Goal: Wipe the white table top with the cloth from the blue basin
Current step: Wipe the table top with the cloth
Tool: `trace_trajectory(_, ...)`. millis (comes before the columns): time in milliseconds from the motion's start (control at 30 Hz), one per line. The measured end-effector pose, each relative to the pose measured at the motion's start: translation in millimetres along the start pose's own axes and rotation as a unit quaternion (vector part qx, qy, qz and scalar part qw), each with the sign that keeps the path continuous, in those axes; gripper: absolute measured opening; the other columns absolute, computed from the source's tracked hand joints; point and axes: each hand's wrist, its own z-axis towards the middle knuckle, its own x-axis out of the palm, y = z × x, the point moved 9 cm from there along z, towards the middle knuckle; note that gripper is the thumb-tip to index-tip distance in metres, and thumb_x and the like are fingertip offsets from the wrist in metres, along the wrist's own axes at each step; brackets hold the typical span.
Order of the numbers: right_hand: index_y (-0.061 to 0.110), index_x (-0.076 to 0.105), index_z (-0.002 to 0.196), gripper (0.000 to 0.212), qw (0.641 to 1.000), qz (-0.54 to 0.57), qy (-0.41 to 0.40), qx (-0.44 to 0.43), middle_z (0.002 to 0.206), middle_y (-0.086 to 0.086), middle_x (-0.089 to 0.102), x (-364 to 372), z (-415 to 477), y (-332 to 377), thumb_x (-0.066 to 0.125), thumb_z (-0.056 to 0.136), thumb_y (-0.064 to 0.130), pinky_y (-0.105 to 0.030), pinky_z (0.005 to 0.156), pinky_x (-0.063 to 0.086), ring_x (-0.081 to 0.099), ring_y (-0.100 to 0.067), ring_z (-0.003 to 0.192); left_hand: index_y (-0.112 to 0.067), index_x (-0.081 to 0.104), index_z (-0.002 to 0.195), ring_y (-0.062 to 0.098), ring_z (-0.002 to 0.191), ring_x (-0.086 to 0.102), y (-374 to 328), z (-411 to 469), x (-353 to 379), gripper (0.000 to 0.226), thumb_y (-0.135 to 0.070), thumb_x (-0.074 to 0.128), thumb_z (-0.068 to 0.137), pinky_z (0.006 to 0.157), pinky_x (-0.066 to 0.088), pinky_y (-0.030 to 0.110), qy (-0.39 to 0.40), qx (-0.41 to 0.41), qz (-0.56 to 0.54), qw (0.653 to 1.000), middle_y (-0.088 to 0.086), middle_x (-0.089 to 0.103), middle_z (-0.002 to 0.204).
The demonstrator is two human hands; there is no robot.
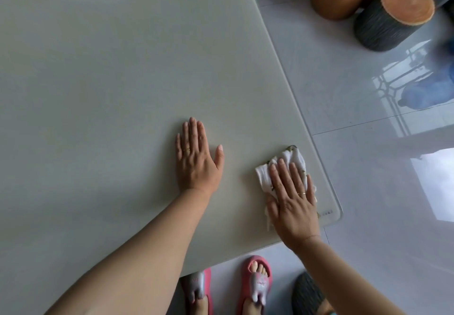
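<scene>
Our right hand [292,199] presses flat on the white cloth [264,176], fingers straight, right at the near right corner of the white desk [98,93]. Our left hand [196,161] lies released, palm down, on the desk beside it. Log-shaped stools [393,17] stand on the floor beyond.

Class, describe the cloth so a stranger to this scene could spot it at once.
Start at the large white table top and go to its near right corner. There the right hand presses flat on a crumpled white cloth with greenish print; the left hand lies on bare table.
</scene>
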Motion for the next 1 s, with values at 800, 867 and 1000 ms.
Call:
trace_trajectory(800, 0.025, 0.016, 0.150, 0.068, 0.994, -0.032, 0.051, -0.086, 0.158, 0.004, 0.011, -1, -23, -38, 0.035, 0.086, 0.038, -0.044, 0.117, 0.006, 0.007, -0.020, 0.146, -0.002, 0.020, 0.148, 0.028, 0.146, 0.012, -20, 29, -7, 0.069, -0.035, 0.044, 0.093, 0.117, 0.002, 0.040, -0.031, 0.004, -0.003, 0.999, 0.015, 0.016, 0.157)
trace_trajectory(867, 0.028, 0.005, 0.150, 0.069, 0.998, -0.023, 0.050, -0.019, 0.158, 0.008, -0.001, -5, 1, -50, 0.025, 0.085, 0.042, -0.039, 0.118, -0.006, -0.007, -0.014, 0.146, -0.003, 0.018, 0.148, 0.028, 0.146, 0.010, -24, 39, -3, 0.068, -0.037, 0.044, 0.094, 0.118, 0.001, 0.040, -0.023, 0.005, -0.003, 1.000, 0.015, 0.014, 0.158)
trace_trajectory(1000, 0.029, -0.007, 0.148, 0.064, 0.992, 0.011, 0.010, 0.125, 0.153, 0.011, -0.018, 1, 33, -38, 0.012, 0.090, 0.047, -0.040, 0.114, -0.017, -0.021, -0.014, 0.142, -0.004, 0.018, 0.148, 0.027, 0.146, 0.011, -25, 42, 5, 0.068, -0.042, 0.034, 0.094, 0.119, 0.005, 0.040, -0.026, -0.003, -0.005, 1.000, 0.014, 0.014, 0.158)
